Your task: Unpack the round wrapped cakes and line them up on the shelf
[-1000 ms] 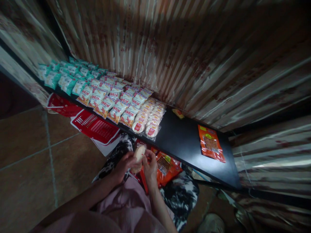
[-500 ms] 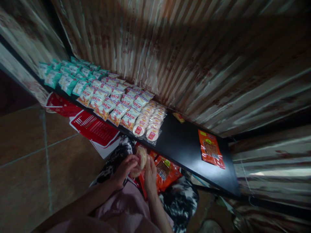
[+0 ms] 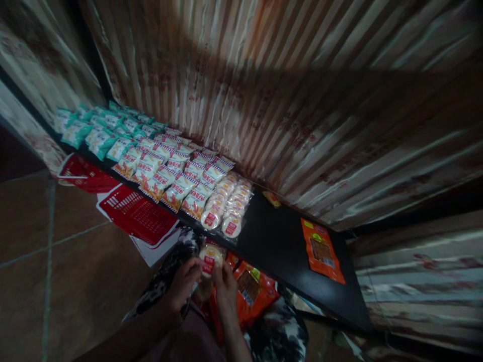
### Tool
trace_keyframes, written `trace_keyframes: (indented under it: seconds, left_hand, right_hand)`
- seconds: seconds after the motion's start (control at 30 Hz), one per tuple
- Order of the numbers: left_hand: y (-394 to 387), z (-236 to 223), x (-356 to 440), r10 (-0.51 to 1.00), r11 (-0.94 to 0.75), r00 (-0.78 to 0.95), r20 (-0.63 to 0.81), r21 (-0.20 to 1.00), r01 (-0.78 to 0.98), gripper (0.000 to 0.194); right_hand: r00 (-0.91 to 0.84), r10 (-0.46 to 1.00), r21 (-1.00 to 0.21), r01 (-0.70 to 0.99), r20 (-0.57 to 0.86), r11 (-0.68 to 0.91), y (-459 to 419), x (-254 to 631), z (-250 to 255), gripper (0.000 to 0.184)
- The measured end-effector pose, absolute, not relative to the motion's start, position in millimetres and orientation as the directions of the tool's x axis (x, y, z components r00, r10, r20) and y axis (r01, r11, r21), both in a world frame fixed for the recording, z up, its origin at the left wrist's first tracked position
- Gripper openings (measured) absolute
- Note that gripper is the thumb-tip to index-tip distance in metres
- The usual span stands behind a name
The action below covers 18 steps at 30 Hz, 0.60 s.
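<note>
The left hand [image 3: 185, 281] and right hand [image 3: 225, 286] keep a narrow grip on one round wrapped cracker [image 3: 210, 257], just off the black shelf's [image 3: 271, 241] near edge. Along the shelf: two cracker rows [image 3: 232, 211], a stretch of black surface, one orange packet [image 3: 322, 251] toward its right end, one small yellow packet [image 3: 271, 199] by its back edge.

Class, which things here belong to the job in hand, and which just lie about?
Job:
round packet between left hand and right hand
matching round packets, probably

Apparently lying about:
teal packets
striped-edge packets
yellow packet
orange bags
red baskets
</note>
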State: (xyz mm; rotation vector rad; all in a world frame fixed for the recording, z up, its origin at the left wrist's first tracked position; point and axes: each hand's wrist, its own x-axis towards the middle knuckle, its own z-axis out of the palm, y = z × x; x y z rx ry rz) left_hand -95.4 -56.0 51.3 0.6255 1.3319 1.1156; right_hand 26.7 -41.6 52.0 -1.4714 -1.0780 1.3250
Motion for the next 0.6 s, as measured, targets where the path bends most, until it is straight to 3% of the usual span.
trace_keyframes:
  seconds: [0.2,0.4,0.6]
  left_hand:
    - [-45,48,-91,0.91,0.339,-0.162,-0.381,0.911,-0.234,0.021]
    - [-29,53,-71,0.932,0.297,-0.147,-0.332,0.93,-0.215,0.017]
    - [1,53,-44,0.977,0.138,-0.152,-0.15,0.986,-0.088,0.016]
  right_hand:
    - [0.115,0.965,-0.971,0.023,-0.234,-0.238,-32,36,45,0.04]
    - [0.249,0.955,-0.963,0.172,-0.159,-0.206,-18,60,44,0.046]
    - [0.346,0.925,-0.962,0.156,-0.159,-0.224,1,90,38,0.049]
